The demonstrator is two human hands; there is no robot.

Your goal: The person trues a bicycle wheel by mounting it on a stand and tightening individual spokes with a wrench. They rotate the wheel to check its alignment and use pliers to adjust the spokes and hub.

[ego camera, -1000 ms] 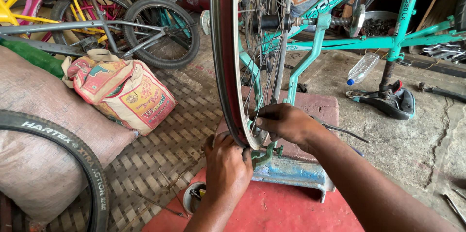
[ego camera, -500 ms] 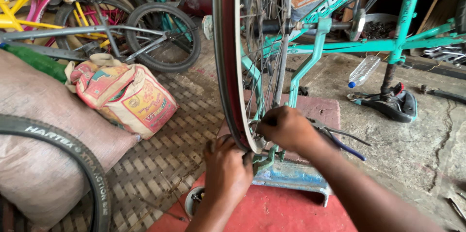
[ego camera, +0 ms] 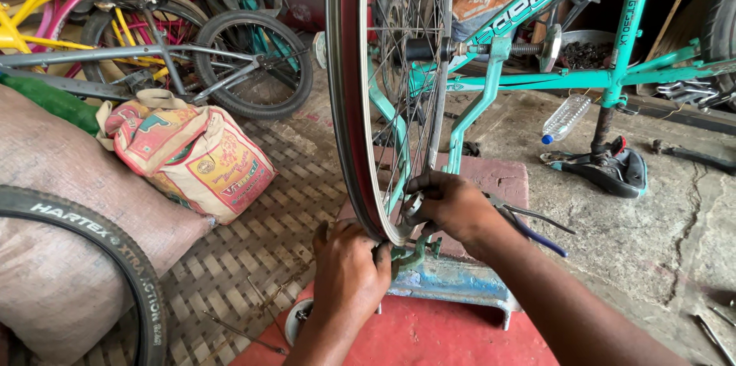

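A bare spoked bicycle wheel [ego camera: 351, 90] with a red-lined rim stands upright in a green truing stand [ego camera: 475, 105]. My left hand [ego camera: 349, 274] presses against the bottom of the rim from the left side. My right hand [ego camera: 452, 205] reaches in among the lower spokes and grips a small round metal tool at the rim. The stand's blue base [ego camera: 452, 289] rests on a red surface [ego camera: 414, 339]. Pliers with blue handles [ego camera: 537, 228] lie just behind my right wrist.
A printed sack [ego camera: 192, 155] and a large brown sack [ego camera: 61, 213] lie left on a woven mat [ego camera: 268, 243]. A black tyre [ego camera: 100, 251] leans at lower left. Several bicycles [ego camera: 153, 52] stand behind. A plastic bottle [ego camera: 563, 117] and saddle [ego camera: 606, 167] lie on the concrete at right.
Both hands stay at the bottom of the rim. My right hand has shifted slightly lower and leftward among the spokes; the view has moved in a little.
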